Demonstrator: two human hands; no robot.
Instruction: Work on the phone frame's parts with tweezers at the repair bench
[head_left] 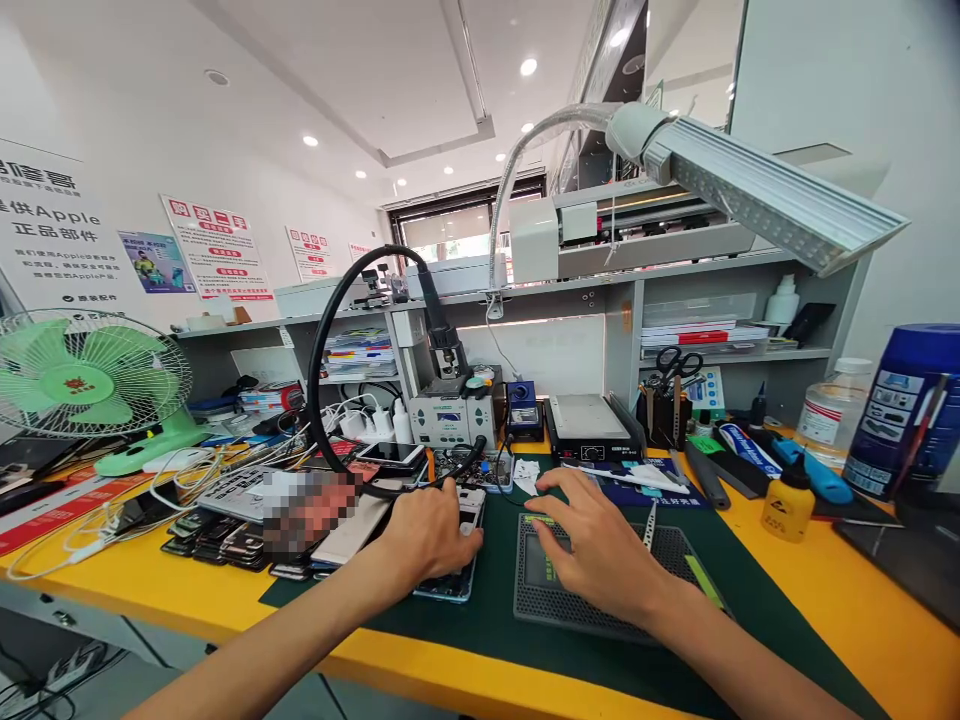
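My left hand [426,530] is closed over an opened phone [459,582] with a pale blue frame, its thumb at the phone's right side. The fingertips' exact hold is partly hidden. The phone lies on a dark green mat [491,640]. To its right, my right hand [592,545] hovers above a dark grey perforated work pad [547,600], thumb and fingers apart, nothing between them. A thin perforated metal strip [650,524] sticks up just behind that hand. Crumpled white tissue [526,476] is beyond its fingertips.
Stacked phones [225,540] and tangled white cables [165,490] crowd the left. A black hose [319,370] arches from the soldering station [450,420]. A heating plate [589,420] stands behind. On the right are a yellow bottle [787,505] and a blue can [904,410]; a lamp [780,190] hangs overhead.
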